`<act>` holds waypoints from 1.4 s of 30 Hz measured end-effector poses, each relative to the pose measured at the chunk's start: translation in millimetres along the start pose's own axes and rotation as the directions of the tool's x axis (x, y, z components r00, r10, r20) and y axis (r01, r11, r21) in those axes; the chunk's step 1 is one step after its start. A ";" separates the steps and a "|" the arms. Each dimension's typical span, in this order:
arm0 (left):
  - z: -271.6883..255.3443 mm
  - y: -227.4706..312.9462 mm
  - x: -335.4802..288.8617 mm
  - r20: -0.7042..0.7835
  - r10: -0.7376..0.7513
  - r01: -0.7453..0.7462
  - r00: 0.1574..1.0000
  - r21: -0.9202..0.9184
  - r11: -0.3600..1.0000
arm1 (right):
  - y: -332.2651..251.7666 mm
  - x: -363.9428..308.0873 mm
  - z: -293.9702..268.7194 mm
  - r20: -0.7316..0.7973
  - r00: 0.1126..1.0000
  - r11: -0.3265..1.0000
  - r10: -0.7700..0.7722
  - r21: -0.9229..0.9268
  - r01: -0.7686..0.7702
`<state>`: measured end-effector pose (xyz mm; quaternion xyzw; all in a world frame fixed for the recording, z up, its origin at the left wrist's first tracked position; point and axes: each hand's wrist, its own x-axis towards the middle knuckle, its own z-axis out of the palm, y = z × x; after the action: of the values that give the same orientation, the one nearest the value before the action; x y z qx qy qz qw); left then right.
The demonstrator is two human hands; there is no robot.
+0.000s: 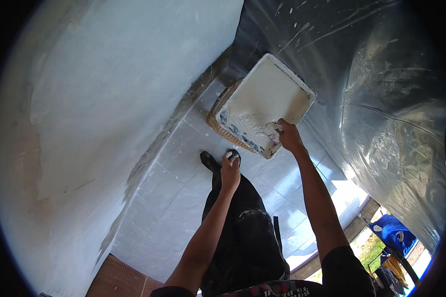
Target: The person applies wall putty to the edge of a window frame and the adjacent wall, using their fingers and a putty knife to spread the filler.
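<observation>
White and perhaps soft and slippery, this wad holds best at its right side, where my right hand grasps it.

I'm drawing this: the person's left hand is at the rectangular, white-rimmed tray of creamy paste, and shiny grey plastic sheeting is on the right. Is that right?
Not quite: the head view shows the bare right hand at the rectangular, white-rimmed tray of creamy paste, not the left hand. Shiny grey plastic sheeting is on the right, as you say.
</observation>
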<state>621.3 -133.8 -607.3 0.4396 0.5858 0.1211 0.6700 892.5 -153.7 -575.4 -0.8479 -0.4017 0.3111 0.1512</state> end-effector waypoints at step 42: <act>44.0 27.9 34.7 0.275 -0.248 0.349 0.929 -0.427 0.834 | -6.2 39.4 53.3 0.292 0.953 0.961 -0.075 0.277 -0.010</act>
<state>680.2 -113.7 -613.6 0.1777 0.5271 0.1057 0.8243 873.2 -118.9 -628.8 -0.7548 -0.3869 0.4863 0.2099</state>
